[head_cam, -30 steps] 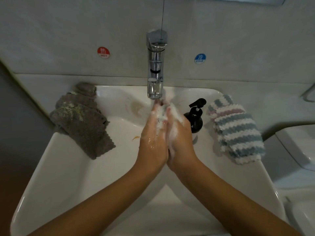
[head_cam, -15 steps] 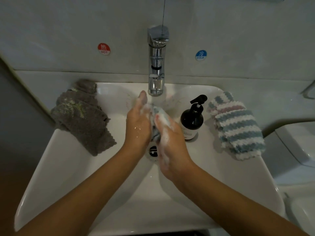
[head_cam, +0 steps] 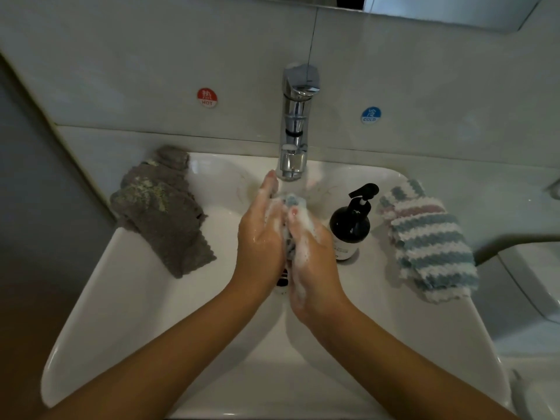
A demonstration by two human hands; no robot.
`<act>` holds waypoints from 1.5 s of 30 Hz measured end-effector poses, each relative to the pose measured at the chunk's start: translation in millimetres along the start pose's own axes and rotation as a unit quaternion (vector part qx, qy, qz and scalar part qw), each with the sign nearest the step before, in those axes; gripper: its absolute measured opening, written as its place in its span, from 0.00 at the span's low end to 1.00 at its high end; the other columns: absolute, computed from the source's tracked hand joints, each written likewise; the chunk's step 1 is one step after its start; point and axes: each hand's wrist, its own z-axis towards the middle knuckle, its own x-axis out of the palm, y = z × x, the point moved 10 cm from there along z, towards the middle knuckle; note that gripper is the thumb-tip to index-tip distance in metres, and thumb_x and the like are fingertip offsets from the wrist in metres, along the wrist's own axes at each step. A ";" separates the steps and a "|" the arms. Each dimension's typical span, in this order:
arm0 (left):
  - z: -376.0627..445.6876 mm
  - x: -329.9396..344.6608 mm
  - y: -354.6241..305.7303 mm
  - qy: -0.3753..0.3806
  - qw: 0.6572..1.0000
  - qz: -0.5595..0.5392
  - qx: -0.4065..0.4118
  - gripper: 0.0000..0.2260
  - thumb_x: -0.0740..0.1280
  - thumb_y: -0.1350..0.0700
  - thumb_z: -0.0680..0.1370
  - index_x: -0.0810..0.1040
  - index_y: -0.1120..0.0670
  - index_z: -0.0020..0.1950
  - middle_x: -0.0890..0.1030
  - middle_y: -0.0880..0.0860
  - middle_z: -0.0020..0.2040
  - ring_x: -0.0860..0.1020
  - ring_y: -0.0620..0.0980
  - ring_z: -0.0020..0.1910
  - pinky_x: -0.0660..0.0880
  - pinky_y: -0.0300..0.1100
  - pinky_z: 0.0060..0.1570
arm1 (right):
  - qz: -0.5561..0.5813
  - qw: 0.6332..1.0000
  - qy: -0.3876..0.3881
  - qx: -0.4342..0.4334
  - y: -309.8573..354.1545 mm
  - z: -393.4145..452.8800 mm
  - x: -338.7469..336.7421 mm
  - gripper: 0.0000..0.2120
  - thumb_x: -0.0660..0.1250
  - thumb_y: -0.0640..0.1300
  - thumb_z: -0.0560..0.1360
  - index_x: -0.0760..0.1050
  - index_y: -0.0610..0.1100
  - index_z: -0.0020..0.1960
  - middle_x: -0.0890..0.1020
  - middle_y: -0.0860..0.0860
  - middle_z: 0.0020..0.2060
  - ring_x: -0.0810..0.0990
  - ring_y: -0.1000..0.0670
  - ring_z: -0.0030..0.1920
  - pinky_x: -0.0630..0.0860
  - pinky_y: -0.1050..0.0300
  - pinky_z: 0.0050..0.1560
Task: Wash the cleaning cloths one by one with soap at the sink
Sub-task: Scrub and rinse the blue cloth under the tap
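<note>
Both hands over the sink [head_cam: 127,298] basin, just below the tap [head_cam: 295,140]. Left hand [head_cam: 260,234] and right hand [head_cam: 309,253] press a soapy bunched cloth [head_cam: 291,204] between the palms, fingers wrapped on it, foam over the right hand. Grey cloth [head_cam: 163,213] draped on the rim left of the hands. Soap bottle [head_cam: 351,225] just right of them, striped cloth [head_cam: 430,241] further right.

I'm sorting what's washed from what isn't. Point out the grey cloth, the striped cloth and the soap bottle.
grey cloth [head_cam: 169,225]: head view, middle of the fabric.
striped cloth [head_cam: 430,241]: head view, central stripe.
soap bottle [head_cam: 348,228]: head view, dark body.
</note>
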 end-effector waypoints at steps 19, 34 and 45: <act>13.8 -20.2 28.8 -0.095 0.984 -0.062 -0.138 0.11 0.61 0.53 0.83 0.81 0.51 0.45 0.83 0.49 0.37 0.83 0.48 0.38 0.76 0.39 0.34 | -0.140 0.986 0.018 -0.090 14.1 -4.4 19.9 0.13 0.60 0.38 0.82 0.79 0.53 0.52 0.84 0.55 0.44 0.83 0.54 0.47 0.80 0.56 0.51; 3.3 4.0 19.1 -0.014 0.995 -0.036 -0.093 0.11 0.57 0.53 0.84 0.78 0.52 0.56 0.83 0.45 0.40 0.82 0.45 0.44 0.76 0.34 0.39 | -0.106 0.992 0.006 -0.064 17.9 9.2 14.4 0.12 0.59 0.40 0.82 0.75 0.45 0.43 0.80 0.53 0.35 0.79 0.57 0.36 0.76 0.62 0.39; 18.9 3.0 10.0 -0.015 0.998 -0.001 -0.060 0.16 0.56 0.53 0.84 0.73 0.60 0.67 0.81 0.58 0.56 0.81 0.49 0.54 0.76 0.29 0.39 | -0.084 0.996 0.001 -0.017 8.2 2.5 17.7 0.11 0.59 0.44 0.83 0.76 0.47 0.44 0.79 0.58 0.31 0.79 0.59 0.35 0.76 0.66 0.40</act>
